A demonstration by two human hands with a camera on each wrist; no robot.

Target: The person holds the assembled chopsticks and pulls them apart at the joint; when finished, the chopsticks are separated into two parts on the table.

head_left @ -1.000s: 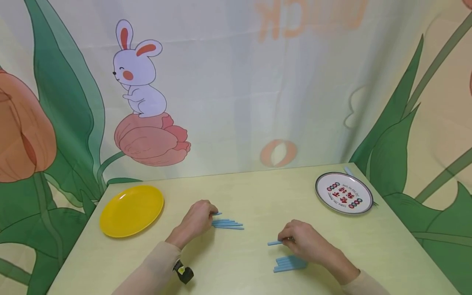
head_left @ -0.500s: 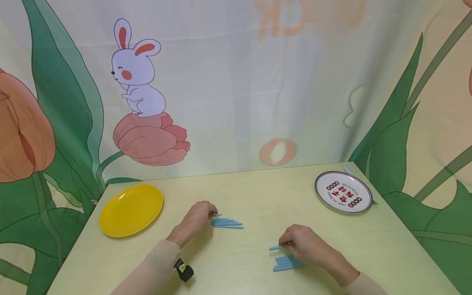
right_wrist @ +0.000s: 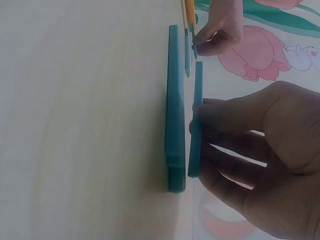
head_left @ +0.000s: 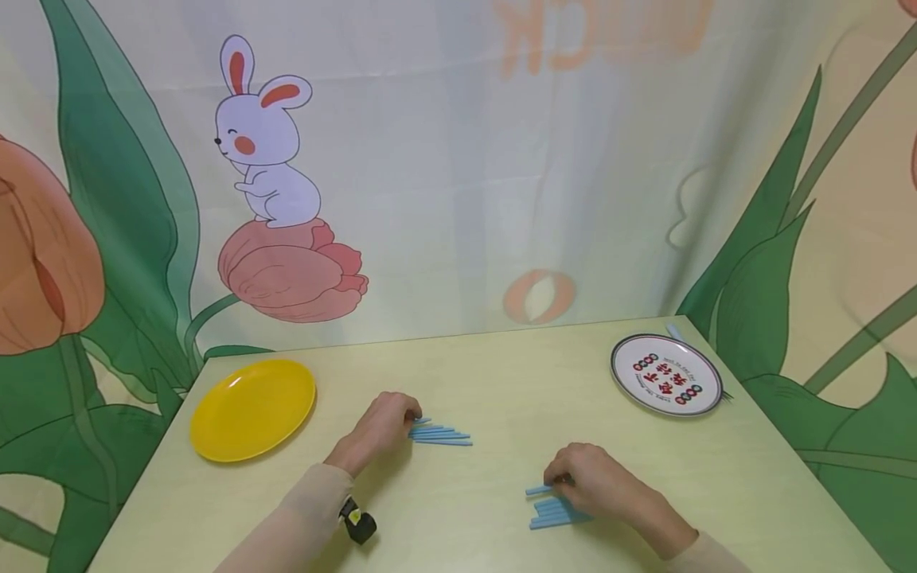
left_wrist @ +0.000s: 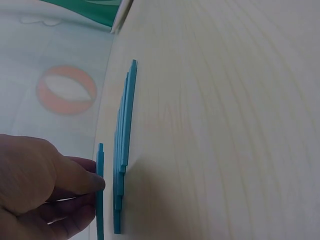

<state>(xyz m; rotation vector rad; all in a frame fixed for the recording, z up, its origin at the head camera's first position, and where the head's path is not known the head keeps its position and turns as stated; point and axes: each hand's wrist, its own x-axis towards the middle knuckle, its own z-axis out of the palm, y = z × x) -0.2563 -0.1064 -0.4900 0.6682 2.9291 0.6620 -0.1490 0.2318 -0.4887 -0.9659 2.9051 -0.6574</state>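
Note:
My left hand (head_left: 383, 426) pinches one thin blue stick (left_wrist: 100, 215) between thumb and fingers. Beside it, on its near side, several blue sticks (head_left: 442, 436) lie side by side on the table, their ends staggered. Over to the right, my right hand (head_left: 595, 479) pinches another blue stick (right_wrist: 195, 150) by its middle, thumb on one side and fingers on the other. That stick is close to a second group of blue sticks (head_left: 555, 518), roughly parallel to it. In the head view my right hand hides part of this group.
A yellow plate (head_left: 252, 410) is at the table's left side. At the back right, a white plate (head_left: 668, 376) with red characters overlaps a pale blue object (head_left: 674, 331). A printed curtain (head_left: 430, 159) stands behind the pale wooden table (head_left: 466, 525).
My right hand has moved toward me with its stick, closer to the right group. The left hand's stick has come slightly nearer the left group; that hand has barely moved.

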